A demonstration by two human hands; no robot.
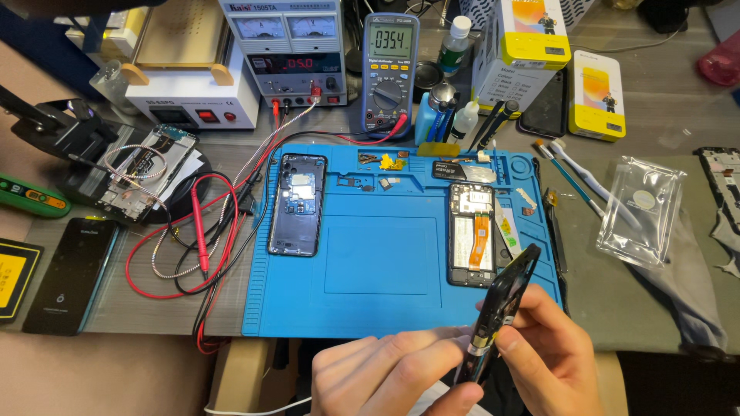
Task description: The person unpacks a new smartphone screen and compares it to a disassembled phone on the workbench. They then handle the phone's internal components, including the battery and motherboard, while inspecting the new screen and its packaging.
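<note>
- Holding a dark phone part (501, 308) edge-on at 5 o'clock of the frame, over the near edge of the blue work mat (370, 254); it looks like a phone body or frame, we cannot tell which.
- Left hand (393, 374) grip: fingers lie along the part's lower end, closed on it from the 7 o'clock side.
- Right hand (551, 347) grip: thumb and fingers pinch the same part mid-length, closed on it.
- Done so far, as we judge it: two phones are already opened. One opened phone (297, 204) lies at 9 o'clock on the mat, back off, board showing. A second opened phone (472, 235) lies at 3 o'clock on the mat, orange flex cable visible inside.
- Small removed bits (383, 162) sit in the mat's tray slots at 12 o'clock.
- Left to do, as we judge: both phones on the mat are still open and unassembled, and the held part is not seated on either.
- Around on the counter (655, 100): multimeter (391, 73) at 12 o'clock, bench power supply (287, 50) just left of it, red and black test leads (202, 231) at 9 o'clock, clear plastic bag (640, 212) at 3 o'clock.
</note>
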